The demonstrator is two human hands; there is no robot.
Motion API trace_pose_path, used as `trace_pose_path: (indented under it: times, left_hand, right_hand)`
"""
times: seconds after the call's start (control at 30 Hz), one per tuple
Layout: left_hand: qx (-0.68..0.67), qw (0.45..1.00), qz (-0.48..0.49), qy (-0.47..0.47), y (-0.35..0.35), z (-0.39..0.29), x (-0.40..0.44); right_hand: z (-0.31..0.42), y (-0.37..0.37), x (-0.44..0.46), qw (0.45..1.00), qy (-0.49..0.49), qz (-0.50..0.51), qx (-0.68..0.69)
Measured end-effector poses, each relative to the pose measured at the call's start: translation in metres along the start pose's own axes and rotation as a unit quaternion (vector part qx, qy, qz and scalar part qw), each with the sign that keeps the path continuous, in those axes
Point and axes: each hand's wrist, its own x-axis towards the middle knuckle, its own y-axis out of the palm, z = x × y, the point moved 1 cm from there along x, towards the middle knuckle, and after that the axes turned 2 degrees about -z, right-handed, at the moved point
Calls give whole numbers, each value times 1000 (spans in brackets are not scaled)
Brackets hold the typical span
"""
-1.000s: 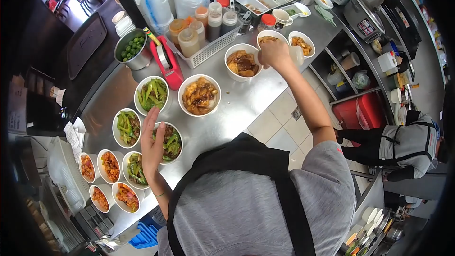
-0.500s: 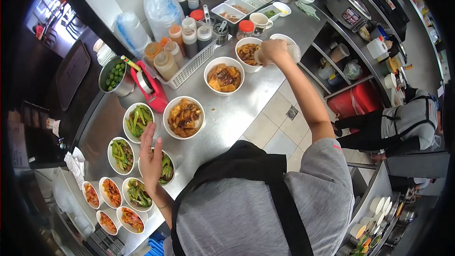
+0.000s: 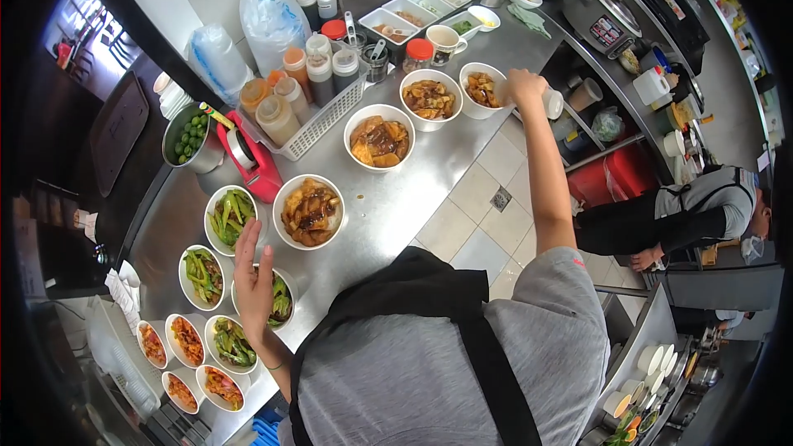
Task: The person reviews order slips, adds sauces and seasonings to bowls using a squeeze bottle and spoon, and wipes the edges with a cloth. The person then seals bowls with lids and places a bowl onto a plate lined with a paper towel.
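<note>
My right hand [image 3: 526,87] is closed round a pale translucent bottle [image 3: 553,103], held tilted beside the farthest bowl of saucy brown food [image 3: 481,91]. Its tip is hidden by my fingers. More white bowls with brown-sauced chunks run back toward me: one bowl [image 3: 431,100], another bowl [image 3: 379,139] and the nearest bowl [image 3: 310,211], where some rice shows. My left hand [image 3: 254,279] is open with fingers stretched, holding nothing. It hovers over a bowl of green peppers [image 3: 282,297], partly covering it. Beside it stand another green pepper bowl [image 3: 231,219] and several more.
Small cups of reddish food [image 3: 186,340] stand at the lower left. Behind the bowls are a basket [image 3: 326,120] of sauce bottles, a red tape dispenser [image 3: 254,167] and a pot of green limes [image 3: 192,139]. Another person [image 3: 702,206] stands at the right.
My right hand has moved right with the bottle, from the second-farthest bowl to the farthest one, which now shows more fully. My left hand stays open over the pepper bowls. The view has shifted slightly.
</note>
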Motion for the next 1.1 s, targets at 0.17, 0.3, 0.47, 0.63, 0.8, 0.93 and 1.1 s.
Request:
trace_pose_path:
  times: [0.17,0.3,0.47,0.63,0.8,0.93,1.1]
  left_hand:
    - [2,1000,-2,-6,1,-2,-2]
    - [-10,1000,-4,-2,-2,-2,-9]
    - [-8,1000,10,-14,0,-1,-12]
    - [26,999,30,34,11,-21,-8]
    - [-120,975,185,14,64,-20,0]
    - [-74,932,353,39,149,-26,18]
    - [93,894,350,263,303,-10,42]
  right_hand:
    - [-5,-11,3,998,-13,43,32]
    - [-26,7,8,985,-43,59,154]
    - [25,-13,-6,803,-175,52,567]
    - [155,-61,-31,625,-263,-115,726]
    - [245,-51,-51,584,-387,-264,663]
    - [269,-21,-44,633,-407,-228,618]
    - [256,-12,-20,661,-445,-196,572]
